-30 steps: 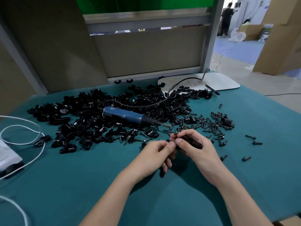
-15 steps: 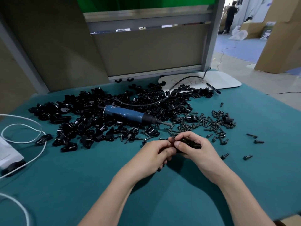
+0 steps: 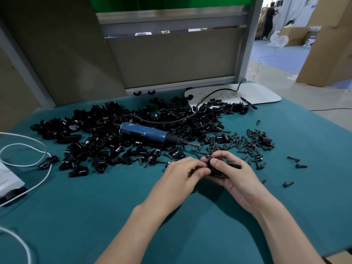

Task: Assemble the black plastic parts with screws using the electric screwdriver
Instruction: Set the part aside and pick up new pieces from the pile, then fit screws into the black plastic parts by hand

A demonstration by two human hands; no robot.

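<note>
Your two bare forearms reached in from the bottom edge and met over a green-covered table (image 3: pixel 95 216). Your right hand (image 3: pixel 231 175) held a small black part (image 3: pixel 216 171) just above the table, with its fingers curled around the part from behind and its thumb pressed on top. Your left hand (image 3: pixel 182 175) had its fingers curled too, and their tips pinched at the left edge of the same part; I could not tell whether a screw sat between them. Beyond your hands, a blue electric screwdriver (image 3: pixel 146 133) lay on its side across a wide heap of loose black parts (image 3: pixel 91 128), its tip pointing right. Its black cord (image 3: pixel 171 121) trailed back toward a white board (image 3: pixel 264 94) at the far edge of the table. Scattered black screws (image 3: pixel 245 145) lay just right of the screwdriver's tip, near your right hand, with a few strays further right. A white cable (image 3: pixel 28 149) looped at the left edge.
</note>
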